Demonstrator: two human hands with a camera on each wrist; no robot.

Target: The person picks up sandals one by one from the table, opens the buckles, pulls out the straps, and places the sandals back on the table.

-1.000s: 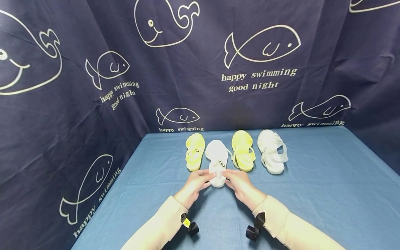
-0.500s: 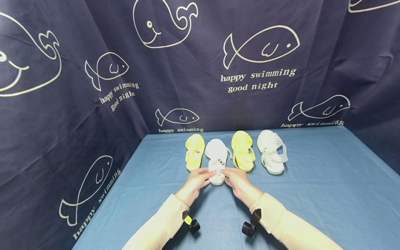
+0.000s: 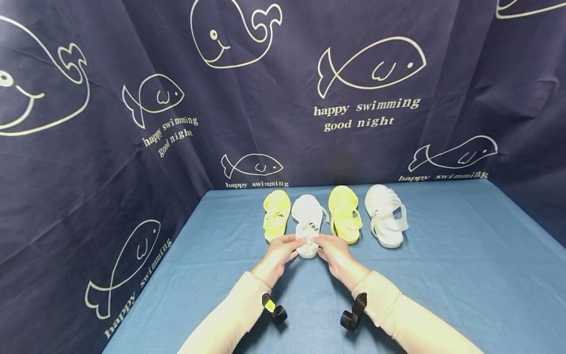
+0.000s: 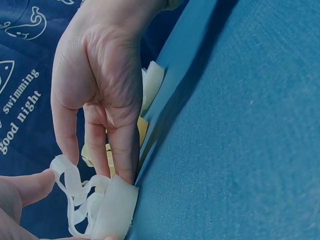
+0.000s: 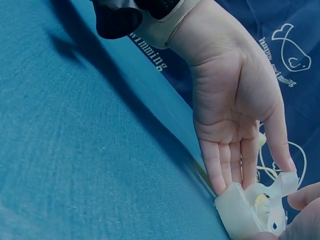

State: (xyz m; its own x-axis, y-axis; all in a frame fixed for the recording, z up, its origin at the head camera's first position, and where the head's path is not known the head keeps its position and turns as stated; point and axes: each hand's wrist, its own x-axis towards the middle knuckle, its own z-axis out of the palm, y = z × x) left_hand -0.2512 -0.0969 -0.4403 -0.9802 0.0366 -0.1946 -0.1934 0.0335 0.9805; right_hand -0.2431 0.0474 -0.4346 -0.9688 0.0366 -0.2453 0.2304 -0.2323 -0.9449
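A white sandal with a dark marking on its strap lies toe-away between two yellow sandals. My left hand grips its heel end from the left, and my right hand grips it from the right. Both thumbs bear on the heel strap. In the left wrist view the sandal's heel sits low over the cloth, with the right hand's fingers along its far side. From the right wrist, the heel shows between the left hand's fingers and the right thumb.
One yellow sandal lies to the left. Another yellow sandal and a second white sandal lie to the right, roughly in a row. Blue cloth covers the table, and a dark printed curtain rises behind it.
The held white sandal has slid a little away from me, toward the back of the table, with both hands moving along. The other sandals have stayed put.
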